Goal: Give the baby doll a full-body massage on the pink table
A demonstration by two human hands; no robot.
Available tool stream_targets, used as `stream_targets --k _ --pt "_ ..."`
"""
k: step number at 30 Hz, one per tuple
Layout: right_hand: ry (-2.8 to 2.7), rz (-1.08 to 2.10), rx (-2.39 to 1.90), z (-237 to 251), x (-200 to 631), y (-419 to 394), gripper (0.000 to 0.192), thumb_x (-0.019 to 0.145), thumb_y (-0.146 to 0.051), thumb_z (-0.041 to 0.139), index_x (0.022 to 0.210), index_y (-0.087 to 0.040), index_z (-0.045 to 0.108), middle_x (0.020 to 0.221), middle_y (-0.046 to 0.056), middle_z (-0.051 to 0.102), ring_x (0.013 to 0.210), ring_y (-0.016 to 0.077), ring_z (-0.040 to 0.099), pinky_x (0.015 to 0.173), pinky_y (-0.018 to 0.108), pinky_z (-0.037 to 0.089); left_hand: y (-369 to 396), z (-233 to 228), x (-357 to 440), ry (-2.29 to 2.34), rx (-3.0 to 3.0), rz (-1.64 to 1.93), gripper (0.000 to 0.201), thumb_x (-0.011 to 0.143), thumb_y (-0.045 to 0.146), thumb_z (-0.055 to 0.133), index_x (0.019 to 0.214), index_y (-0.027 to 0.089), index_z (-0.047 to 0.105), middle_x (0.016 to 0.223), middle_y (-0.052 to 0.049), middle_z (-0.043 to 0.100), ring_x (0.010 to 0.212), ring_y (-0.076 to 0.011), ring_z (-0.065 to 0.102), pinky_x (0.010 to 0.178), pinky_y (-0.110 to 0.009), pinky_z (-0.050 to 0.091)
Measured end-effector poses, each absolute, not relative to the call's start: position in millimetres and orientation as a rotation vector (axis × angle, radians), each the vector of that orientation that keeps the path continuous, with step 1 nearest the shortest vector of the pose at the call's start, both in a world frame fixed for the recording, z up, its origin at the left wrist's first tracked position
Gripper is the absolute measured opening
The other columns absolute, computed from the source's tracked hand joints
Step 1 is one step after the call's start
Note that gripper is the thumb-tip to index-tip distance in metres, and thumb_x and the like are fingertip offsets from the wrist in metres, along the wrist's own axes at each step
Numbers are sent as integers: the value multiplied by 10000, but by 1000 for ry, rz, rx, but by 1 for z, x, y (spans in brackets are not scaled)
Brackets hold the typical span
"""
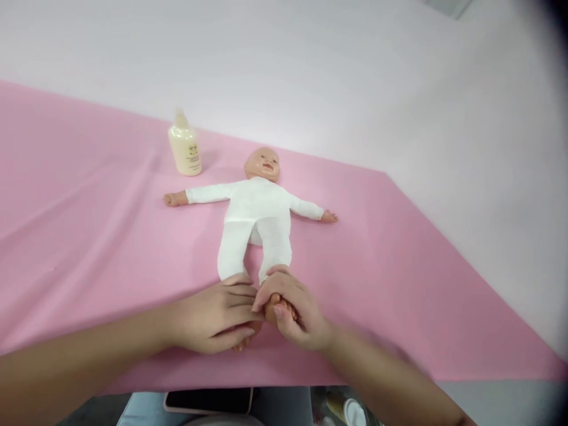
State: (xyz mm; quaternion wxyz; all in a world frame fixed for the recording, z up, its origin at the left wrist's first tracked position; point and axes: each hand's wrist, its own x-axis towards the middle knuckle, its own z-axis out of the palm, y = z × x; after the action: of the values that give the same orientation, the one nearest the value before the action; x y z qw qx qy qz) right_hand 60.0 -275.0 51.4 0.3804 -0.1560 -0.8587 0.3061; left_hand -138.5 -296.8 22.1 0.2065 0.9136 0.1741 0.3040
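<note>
A baby doll [255, 216] in a white suit lies on its back on the pink sheet [89, 236], arms spread, head pointing away from me. My left hand [213, 316] covers the doll's foot on the left side. My right hand [290, 307] is wrapped around the other foot, whose toes show between my fingers. Both hands touch each other at the doll's feet, near the front edge of the sheet.
A cream lotion bottle [185, 148] stands upright behind the doll's left-side arm. The pink sheet covers a white surface [465, 148] that extends right and behind. A dark phone [208, 400] lies below the sheet's front edge, on my lap.
</note>
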Motion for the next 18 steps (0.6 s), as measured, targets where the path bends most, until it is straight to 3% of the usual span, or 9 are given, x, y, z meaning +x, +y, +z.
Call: stream_targets --k 7,18 --pt "-2210 767 -444 50 60 -276 141 902 -172 388 833 -221 501 646 -34 564 610 122 519 856 369 439 -297 24 -136 500 2587 771 155 926 167 459 952 179 611 920 -60 699 956 -209 588 946 -398 429" --pt "-2212 769 -420 46 63 -276 215 901 -183 355 741 -214 495 586 -34 542 562 119 500 836 376 425 -296 23 -136 499 2597 736 169 937 159 443 952 178 609 951 -52 700 964 -200 581 958 -384 403"
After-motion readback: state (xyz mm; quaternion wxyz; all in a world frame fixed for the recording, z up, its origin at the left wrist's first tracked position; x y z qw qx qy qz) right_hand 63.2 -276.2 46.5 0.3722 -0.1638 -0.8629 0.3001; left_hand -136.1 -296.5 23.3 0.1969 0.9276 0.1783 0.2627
